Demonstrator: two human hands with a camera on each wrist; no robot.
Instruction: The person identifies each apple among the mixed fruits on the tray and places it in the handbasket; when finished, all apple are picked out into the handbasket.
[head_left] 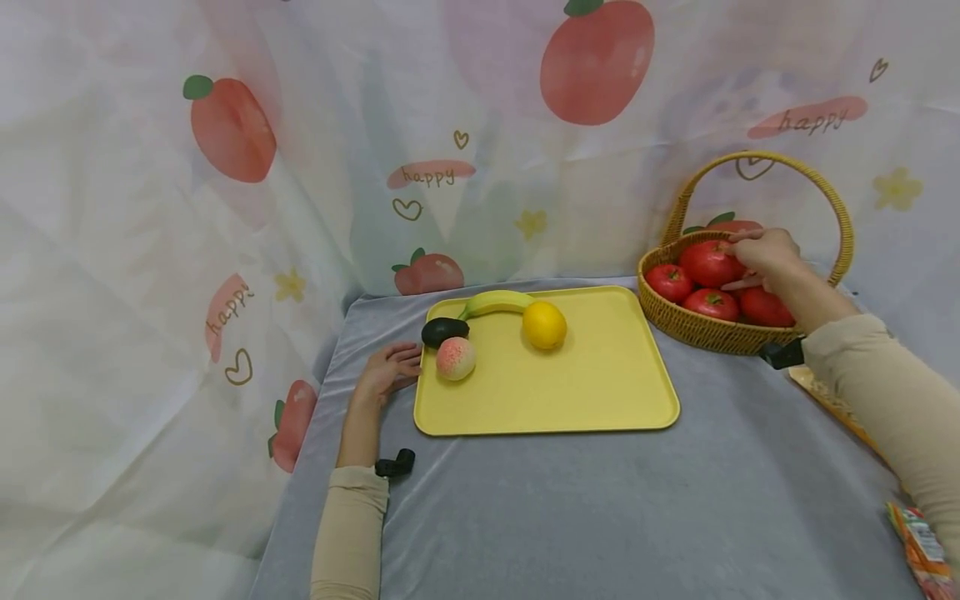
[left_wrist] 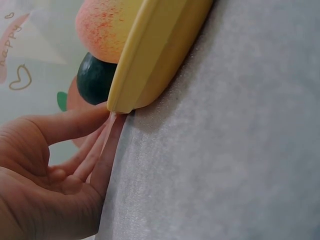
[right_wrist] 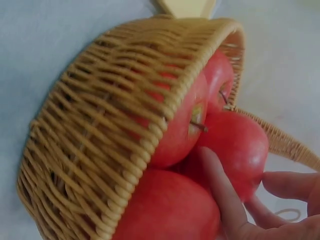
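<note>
My left hand (head_left: 392,368) rests at the left edge of a yellow tray (head_left: 600,392), fingers fairly straight and tips right at the rim. Inside the tray near that hand lie a peach (head_left: 455,358) and a dark green avocado (head_left: 444,332). A banana (head_left: 497,303) and a yellow round fruit (head_left: 544,325) lie farther along. My right hand (head_left: 771,258) reaches into a wicker basket (head_left: 693,330) and grips a red apple (right_wrist: 240,150), with the thumb and fingers on its opposite sides. Several other red apples (head_left: 711,304) surround it.
The basket's tall arched handle (head_left: 846,225) rises beside my right forearm. A grey cloth (head_left: 570,508) covers the table. Right of the tray, a tan flat item (head_left: 813,387) and a colourful packet (head_left: 924,546) lie partly under my right sleeve. A fruit-printed curtain (head_left: 315,108) hangs behind.
</note>
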